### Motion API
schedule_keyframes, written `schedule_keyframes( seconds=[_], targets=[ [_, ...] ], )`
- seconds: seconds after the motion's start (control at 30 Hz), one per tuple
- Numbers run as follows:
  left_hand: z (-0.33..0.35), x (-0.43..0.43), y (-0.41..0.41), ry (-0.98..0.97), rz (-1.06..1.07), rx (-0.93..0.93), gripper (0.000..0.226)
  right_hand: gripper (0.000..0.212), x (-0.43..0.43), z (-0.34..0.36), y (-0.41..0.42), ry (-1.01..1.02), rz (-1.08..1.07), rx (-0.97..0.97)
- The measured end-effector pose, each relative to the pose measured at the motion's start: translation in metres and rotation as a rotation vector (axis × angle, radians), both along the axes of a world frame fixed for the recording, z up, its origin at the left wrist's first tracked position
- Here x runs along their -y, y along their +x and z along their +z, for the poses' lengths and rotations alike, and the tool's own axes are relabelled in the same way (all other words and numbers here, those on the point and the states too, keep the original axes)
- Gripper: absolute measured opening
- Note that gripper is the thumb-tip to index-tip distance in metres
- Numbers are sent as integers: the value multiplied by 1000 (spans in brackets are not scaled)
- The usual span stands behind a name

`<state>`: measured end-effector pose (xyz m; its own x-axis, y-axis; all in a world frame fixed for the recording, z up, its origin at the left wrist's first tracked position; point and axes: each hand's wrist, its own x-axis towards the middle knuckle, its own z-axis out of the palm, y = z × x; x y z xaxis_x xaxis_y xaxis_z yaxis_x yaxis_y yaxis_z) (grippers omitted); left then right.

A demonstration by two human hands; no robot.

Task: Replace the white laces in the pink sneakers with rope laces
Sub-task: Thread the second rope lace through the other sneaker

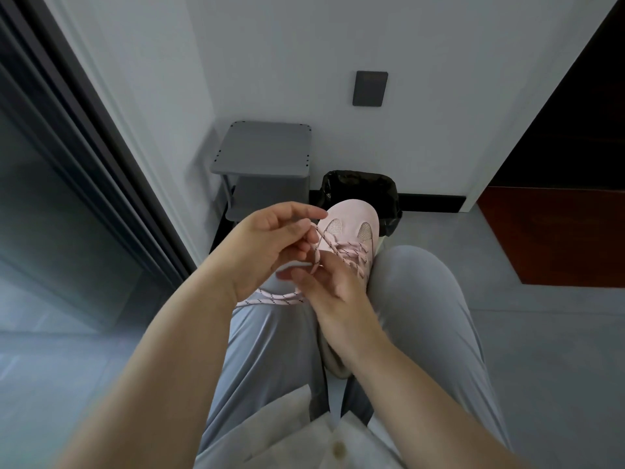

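A pink sneaker (351, 221) rests between my knees, toe pointing away from me. A pink rope lace with dark flecks (277, 298) is threaded through its eyelets and its loose ends trail over my left thigh. My left hand (270, 245) pinches a strand of that lace just left of the shoe's tongue. My right hand (324, 282) sits below it against the shoe's near side, fingers curled around another strand. The heel of the shoe is hidden behind my right hand. No white lace is in view.
I sit in grey trousers (422, 299). Ahead stand a small grey shelf stand (263, 154) and a bin with a black liner (358, 191) against the white wall. A dark glass door frame runs along the left; a red-brown panel (558, 238) is at right.
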<state>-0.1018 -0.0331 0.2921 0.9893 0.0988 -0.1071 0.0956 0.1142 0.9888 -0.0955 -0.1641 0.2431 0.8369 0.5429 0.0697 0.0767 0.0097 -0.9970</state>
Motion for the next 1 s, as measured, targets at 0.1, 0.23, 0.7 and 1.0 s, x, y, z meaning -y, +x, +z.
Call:
schedule_keyframes(
  seconds=[0.1,0.23,0.7,1.0],
  targets=[
    [-4,-13,1,201,111,-3,24,17,10,3,7,63,-11,-100],
    [-20,-27,3,525,251,-58,22,19,37,9,27,27,-15,-107],
    [-25,33,5,911,-223,323,26,10,46,16,36,-588,-97,458],
    [-32,9,0,1016,-36,147,14,9,47,-4,43,-488,-239,485]
  ],
)
